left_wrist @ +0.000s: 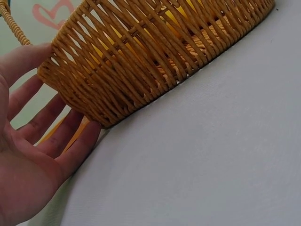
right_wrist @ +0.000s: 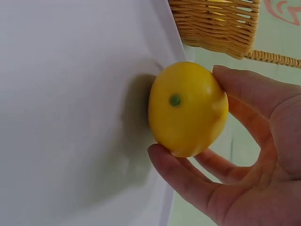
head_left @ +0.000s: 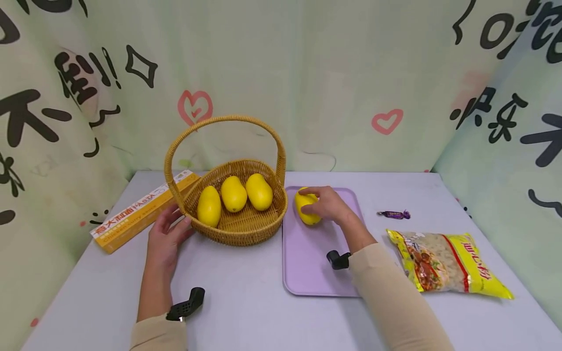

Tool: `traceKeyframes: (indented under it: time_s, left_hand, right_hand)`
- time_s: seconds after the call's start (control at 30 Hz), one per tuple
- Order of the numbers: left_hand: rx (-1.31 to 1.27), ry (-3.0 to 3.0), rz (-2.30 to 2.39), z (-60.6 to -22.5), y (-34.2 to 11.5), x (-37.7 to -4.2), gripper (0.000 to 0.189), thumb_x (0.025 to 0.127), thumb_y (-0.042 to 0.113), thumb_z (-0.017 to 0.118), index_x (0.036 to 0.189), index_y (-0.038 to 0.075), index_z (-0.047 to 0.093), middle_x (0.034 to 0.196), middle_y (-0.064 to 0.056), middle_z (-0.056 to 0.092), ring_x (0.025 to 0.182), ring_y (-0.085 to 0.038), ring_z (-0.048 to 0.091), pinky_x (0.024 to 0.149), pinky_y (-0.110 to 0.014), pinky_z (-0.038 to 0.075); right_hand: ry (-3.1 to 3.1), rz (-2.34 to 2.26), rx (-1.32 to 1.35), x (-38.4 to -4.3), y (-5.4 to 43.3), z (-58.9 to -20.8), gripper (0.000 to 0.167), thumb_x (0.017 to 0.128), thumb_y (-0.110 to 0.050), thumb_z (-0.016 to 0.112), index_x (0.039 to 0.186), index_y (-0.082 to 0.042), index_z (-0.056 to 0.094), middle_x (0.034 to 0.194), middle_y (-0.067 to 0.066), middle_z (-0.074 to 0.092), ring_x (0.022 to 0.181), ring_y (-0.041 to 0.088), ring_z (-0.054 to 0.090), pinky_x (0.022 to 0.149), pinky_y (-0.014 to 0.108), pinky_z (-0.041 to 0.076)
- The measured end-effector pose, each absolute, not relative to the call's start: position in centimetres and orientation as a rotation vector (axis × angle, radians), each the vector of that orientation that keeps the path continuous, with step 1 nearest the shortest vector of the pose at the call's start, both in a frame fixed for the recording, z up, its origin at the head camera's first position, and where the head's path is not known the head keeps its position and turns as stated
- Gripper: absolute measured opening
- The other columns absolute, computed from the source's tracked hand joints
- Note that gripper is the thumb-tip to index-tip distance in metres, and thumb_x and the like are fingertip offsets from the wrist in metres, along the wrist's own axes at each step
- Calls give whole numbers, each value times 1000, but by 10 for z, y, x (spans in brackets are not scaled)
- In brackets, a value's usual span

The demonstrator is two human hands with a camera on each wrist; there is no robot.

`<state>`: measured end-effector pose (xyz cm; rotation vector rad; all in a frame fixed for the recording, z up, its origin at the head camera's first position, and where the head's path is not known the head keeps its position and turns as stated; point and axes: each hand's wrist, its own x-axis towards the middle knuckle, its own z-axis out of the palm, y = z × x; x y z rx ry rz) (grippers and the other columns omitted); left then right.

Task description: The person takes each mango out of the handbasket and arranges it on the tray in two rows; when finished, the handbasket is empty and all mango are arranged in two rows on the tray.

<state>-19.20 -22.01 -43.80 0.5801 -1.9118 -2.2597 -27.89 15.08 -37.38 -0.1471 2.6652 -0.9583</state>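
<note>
Tabletop (head_left: 246,292): pale, plain, beneath left hand (head_left: 167,234) and right hand (head_left: 327,204). Pale green curtain (head_left: 333,73), faintly creased, beyond both. Side panel (head_left: 44,204) left of left hand, another panel (head_left: 496,195) right of right hand; both bear black lettering (head_left: 15,129). Red heart outline (head_left: 196,112) beyond left hand. Light soft, diffuse.

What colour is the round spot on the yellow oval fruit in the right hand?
The round spot is green, clearest in the right wrist view.

Purple-wrapped candy (head_left: 396,214) near yellow food bag (head_left: 443,263)
</note>
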Motion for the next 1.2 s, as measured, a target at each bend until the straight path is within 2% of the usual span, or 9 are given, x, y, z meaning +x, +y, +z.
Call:
traceKeyframes:
  time_s: [0.47, 0.63, 0.87, 1.2]
  left_hand:
    - [582, -1903, -2255, -440, -219, -193, 64, 96, 23, 76, 153, 34, 49, 155, 0, 48, 130, -14, 55, 98, -20, 56]
    - [577, -1906, -2251, -441, -220, -193, 65, 96, 23, 76, 154, 33, 48, 155, 1, 48, 130, -13, 55, 99, -21, 56]
    - [569, -1913, -2250, -441, -220, -194, 64, 98, 21, 73, 154, 33, 47, 156, 0, 47, 132, -14, 53, 101, -23, 55]
    - [562, -1919, -2249, -439, -220, -193, 64, 98, 22, 73, 155, 33, 47, 157, -1, 46, 133, -15, 53, 101, -23, 55]
  right_hand:
    - [2706, -1041, -49, -281, 144, -384, 60, 93, -29, 75, 149, -20, 57, 157, 27, 37, 137, 45, 43, 115, 58, 44]
    - [2722, -1061, -46, -281, 144, -384, 58, 93, -29, 75, 148, -18, 58, 157, 29, 35, 135, 44, 42, 115, 58, 44]
    - [2744, -1053, -71, -279, 142, -383, 56, 94, -27, 75, 146, -17, 60, 158, 29, 35, 142, 47, 39, 118, 62, 39]
    - [2772, -1075, -105, -276, 139, -375, 53, 96, -24, 73, 146, -15, 60, 159, 28, 35, 144, 46, 37, 121, 63, 34]
